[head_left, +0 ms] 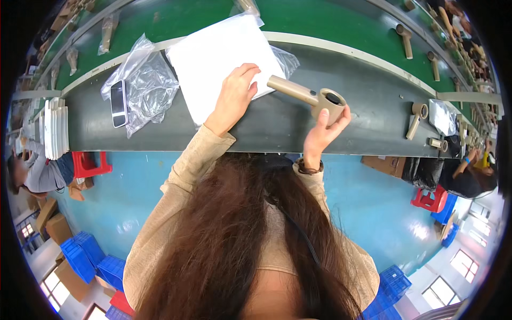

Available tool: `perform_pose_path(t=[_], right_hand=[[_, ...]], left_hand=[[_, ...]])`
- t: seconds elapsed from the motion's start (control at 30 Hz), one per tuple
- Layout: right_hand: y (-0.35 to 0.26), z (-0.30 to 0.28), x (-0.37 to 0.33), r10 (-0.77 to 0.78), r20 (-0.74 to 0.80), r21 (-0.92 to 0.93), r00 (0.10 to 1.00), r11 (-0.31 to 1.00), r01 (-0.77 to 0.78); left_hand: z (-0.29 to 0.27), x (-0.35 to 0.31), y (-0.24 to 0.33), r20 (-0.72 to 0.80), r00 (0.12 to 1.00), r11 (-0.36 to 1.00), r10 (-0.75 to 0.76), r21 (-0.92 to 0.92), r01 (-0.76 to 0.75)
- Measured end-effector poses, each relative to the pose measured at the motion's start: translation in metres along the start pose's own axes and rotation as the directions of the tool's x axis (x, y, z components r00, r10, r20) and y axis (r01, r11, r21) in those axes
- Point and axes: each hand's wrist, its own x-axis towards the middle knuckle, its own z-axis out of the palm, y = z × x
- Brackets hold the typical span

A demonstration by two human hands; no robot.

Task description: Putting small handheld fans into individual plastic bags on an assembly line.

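My right hand grips a beige hair dryer by its round head, thumb and fingers around the barrel. The dryer's handle points left, toward my other hand, and its dark round end faces up. Over a stack of white plastic bags or sheets rests my left hand. Its fingers are bent, with the thumb apart from them and nothing visible between. The white stack lies on the dark work surface and reaches across the pale rail at the far side.
Left of the stack lie crumpled clear plastic bags and a phone. White flat boxes stand at the far left. Beige dryers lie at the right. Beyond the rail, a green conveyor carries more dryers. Other people sit at both ends.
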Motion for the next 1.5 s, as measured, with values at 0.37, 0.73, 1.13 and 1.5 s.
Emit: perform_pose_path(t=[0.37, 0.73, 1.13, 1.5], right_hand=[[-0.019, 0.031, -0.004, -0.358, 0.182, -0.175, 0.916, 0.905, 0.388], [-0.037, 0.071, 0.029, -0.542, 0.473, -0.191, 0.695, 0.707, 0.681], [-0.062, 0.091, 0.116, 0.006, 0.955, -0.279, 0.297, 0.356, 0.892], [-0.037, 0.097, 0.147, -0.074, 0.986, 0.103, 0.148, 0.974, -0.200]], left_hand=[[-0.032, 0.015, 0.011, 0.010, 0.989, 0.903, -0.146, -0.407, 0.138], [-0.054, 0.035, 0.028, 0.085, 0.991, 0.593, -0.108, -0.794, 0.133], [-0.045, 0.055, -0.003, -0.185, 0.976, 0.989, 0.112, -0.073, -0.128], [-0.050, 0.086, -0.019, 0.149, 0.987, 0.754, -0.066, -0.640, 0.147]])
